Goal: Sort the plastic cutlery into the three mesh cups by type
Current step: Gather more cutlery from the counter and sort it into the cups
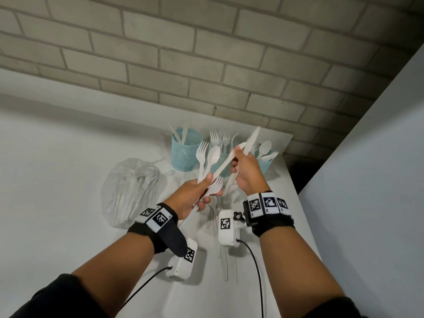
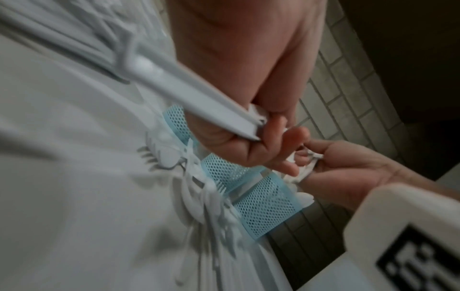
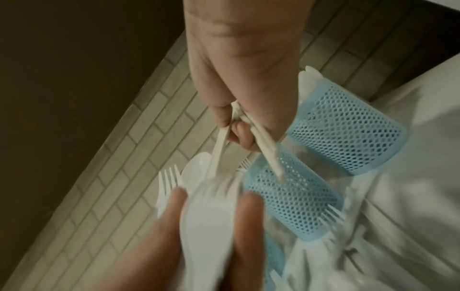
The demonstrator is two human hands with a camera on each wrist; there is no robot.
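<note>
White plastic cutlery was split between both hands above the desk (image 1: 68, 168). The left hand (image 1: 195, 193) gripped a fanned bunch (image 1: 207, 166) of forks and at least one spoon, handles pinched between thumb and curled fingers, heads pointing up and away. The right hand (image 1: 247, 173) had its fingers curled around a couple of knives (image 1: 249, 143), tips angled up toward the wall; one long knife (image 1: 223, 165) ran diagonally from the right hand down to the left hand's bunch, touching it. Right wrist view, blurred, showed the same: right fingers closed on thin white handles.

Three light-blue mesh cups stood in a row near the back edge of the desk, just beyond the hands. Left cup (image 1: 184, 152) held a few knives, middle cup (image 1: 221, 161) held forks, right cup (image 1: 263, 164) held spoons. More loose cutlery (image 1: 226, 260) lay on the desk under and between the wrists. A clear plastic bag (image 1: 130, 189) with white cutlery inside sat left of the left hand. A brick wall (image 1: 206, 53) rose behind the desk.
</note>
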